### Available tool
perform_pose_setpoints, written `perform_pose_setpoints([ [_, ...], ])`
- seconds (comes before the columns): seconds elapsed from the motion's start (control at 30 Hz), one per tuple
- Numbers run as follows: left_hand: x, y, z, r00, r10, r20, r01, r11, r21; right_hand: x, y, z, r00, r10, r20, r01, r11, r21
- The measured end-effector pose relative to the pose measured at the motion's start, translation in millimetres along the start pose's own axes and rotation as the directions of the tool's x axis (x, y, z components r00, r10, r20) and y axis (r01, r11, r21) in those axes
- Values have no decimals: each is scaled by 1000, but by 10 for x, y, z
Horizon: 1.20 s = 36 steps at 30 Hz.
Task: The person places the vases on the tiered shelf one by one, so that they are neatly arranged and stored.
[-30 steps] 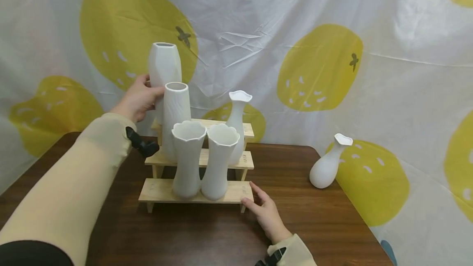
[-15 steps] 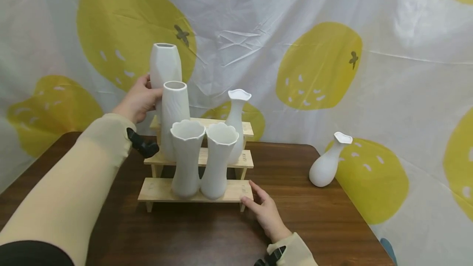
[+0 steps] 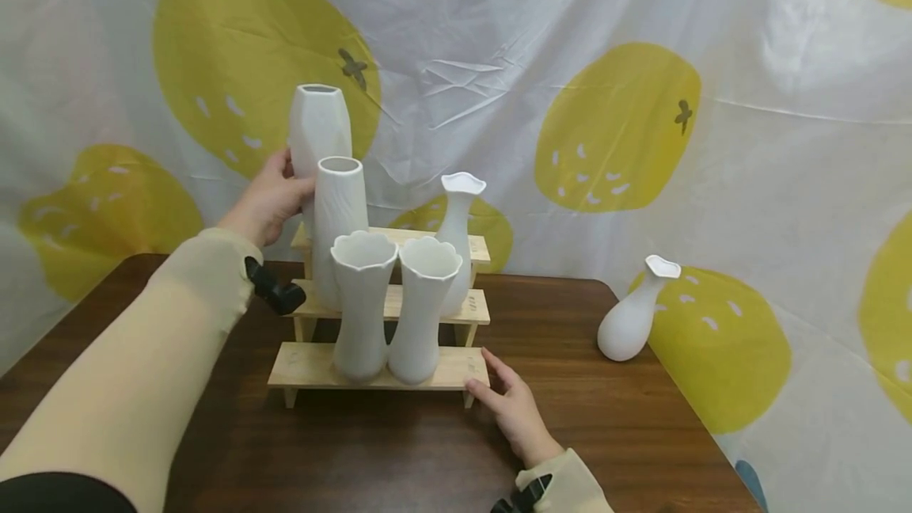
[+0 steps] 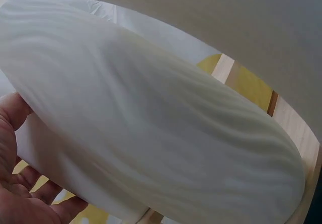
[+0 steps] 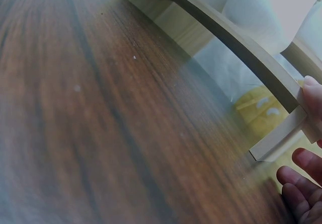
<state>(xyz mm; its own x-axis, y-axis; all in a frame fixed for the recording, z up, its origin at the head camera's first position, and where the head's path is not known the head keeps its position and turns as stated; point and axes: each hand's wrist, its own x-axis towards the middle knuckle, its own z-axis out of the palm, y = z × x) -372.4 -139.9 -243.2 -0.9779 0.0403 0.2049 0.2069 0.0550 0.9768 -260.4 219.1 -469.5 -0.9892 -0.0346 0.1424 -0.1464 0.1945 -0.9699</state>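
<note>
My left hand (image 3: 267, 200) grips the lower part of a tall faceted white vase (image 3: 319, 129) on the top tier at the left; the vase's base is hidden. In the left wrist view a white vase with wavy relief (image 4: 136, 108) stands in front, partly covering the faceted one. My right hand (image 3: 514, 410) holds the right end of the lowest tier of a three-step wooden stand (image 3: 306, 365), thumb at the front edge. Two scalloped-rim white vases (image 3: 362, 307) share that tier. On the middle tier stand the relief vase and a narrow-necked vase (image 3: 456, 244).
A tilted-neck white vase (image 3: 627, 327) stands apart on the dark wooden table (image 3: 556, 323), near its right edge. Behind the table hangs a white curtain (image 3: 442, 125) with yellow fruit prints.
My left wrist and forearm have dropped slightly, with the hand still at the faceted vase. The right hand and the stand have stayed in place.
</note>
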Motion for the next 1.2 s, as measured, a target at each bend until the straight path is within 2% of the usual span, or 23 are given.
perform_pose_setpoints([
  [0.23, -50, -110, -125, 999, -26, 41, 26, 1000, 4, -6, -14, -1, 1000, -6, 4, 6, 1000, -9],
  [0.37, -148, -197, -229, 999, -41, 25, 40, 999, 24, -8, -24, 0, 1000, -6, 3, 6, 1000, -21],
  [0.6, -411, -454, -400, 998, -13, -57, 16, 999, 50, -9, -21, -6, 1000, -6, 1, 6, 999, -41],
  [0.8, -633, -742, -507, 997, -7, -76, 13, 997, 81, -4, -14, -13, 1000, 5, -5, -6, 999, -51],
  [1.0, -870, -1008, -521, 997, -4, -79, 13, 993, 116, 1, -9, -14, 1000, 10, -5, -10, 999, -48],
  [1.2, -1124, -1246, -468, 997, -36, -65, 45, 989, 143, -3, -14, -9, 1000, 7, -3, -7, 999, -42],
])
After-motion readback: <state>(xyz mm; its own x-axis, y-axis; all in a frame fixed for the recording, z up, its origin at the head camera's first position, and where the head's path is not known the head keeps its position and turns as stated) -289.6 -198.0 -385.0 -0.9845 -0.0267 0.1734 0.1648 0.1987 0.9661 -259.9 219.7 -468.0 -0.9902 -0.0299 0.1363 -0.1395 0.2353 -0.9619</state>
